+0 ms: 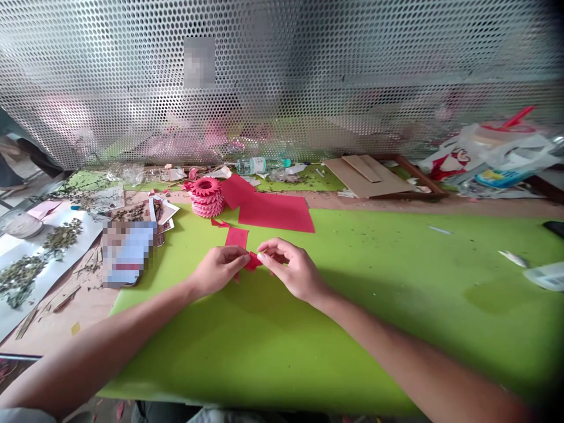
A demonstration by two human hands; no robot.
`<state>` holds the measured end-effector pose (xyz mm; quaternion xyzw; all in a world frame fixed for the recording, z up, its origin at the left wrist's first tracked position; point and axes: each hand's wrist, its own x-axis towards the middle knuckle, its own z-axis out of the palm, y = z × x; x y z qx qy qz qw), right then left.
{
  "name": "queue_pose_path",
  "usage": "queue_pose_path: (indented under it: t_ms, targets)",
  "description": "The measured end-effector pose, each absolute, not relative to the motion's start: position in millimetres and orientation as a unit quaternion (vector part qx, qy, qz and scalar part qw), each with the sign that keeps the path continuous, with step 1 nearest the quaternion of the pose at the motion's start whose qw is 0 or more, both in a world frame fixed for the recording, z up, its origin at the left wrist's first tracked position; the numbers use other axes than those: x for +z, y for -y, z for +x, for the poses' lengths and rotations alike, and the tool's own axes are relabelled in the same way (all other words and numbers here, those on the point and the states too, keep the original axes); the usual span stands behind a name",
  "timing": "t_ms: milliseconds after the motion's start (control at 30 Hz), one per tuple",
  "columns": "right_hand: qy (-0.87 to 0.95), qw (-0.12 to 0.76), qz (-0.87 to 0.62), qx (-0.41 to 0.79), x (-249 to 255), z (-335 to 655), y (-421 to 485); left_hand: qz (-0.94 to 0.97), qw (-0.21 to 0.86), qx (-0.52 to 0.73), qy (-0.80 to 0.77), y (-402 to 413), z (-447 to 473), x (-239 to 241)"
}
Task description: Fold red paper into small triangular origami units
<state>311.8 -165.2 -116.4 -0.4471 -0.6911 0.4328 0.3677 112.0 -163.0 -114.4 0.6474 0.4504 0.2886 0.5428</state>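
Between my two hands, just over the green table mat (273, 341), is a small folded piece of red paper (252, 262). My left hand (220, 267) pinches its left side with thumb and forefinger. At its right edge my right hand (288, 264) is closed, thumb and fingertips meeting on the paper. A red paper strip (237, 237) lies on the mat right behind my left fingers, partly covered by them. Farther back rest larger red paper sheets (277, 212). Beside them stands a round stack of pointed red-and-pink folded paper (206, 198).
Left of my hands lie a phone (132, 252), partly blurred out, and dried plant bits on white paper (83, 258). A plastic bottle (259, 165) and cardboard pieces (365, 176) lie along the back, before a perforated metal panel (282, 76). Plastic bags (497, 158) sit back right.
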Motion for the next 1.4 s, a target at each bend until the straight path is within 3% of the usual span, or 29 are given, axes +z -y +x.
queue_pose_path:
  t_ms: [267,767,1400]
  targets:
    - [0.745,0.256,-0.441,0.43,-116,315,164,0.666,0.517,0.294,-0.451,161,111,-121]
    - [0.718,0.275,-0.432,0.471,-112,311,163,0.672,0.506,0.277,-0.465,158,111,-121]
    - [0.732,0.233,-0.407,0.494,-115,318,153,0.693,0.5,0.239,-0.461,154,109,-121]
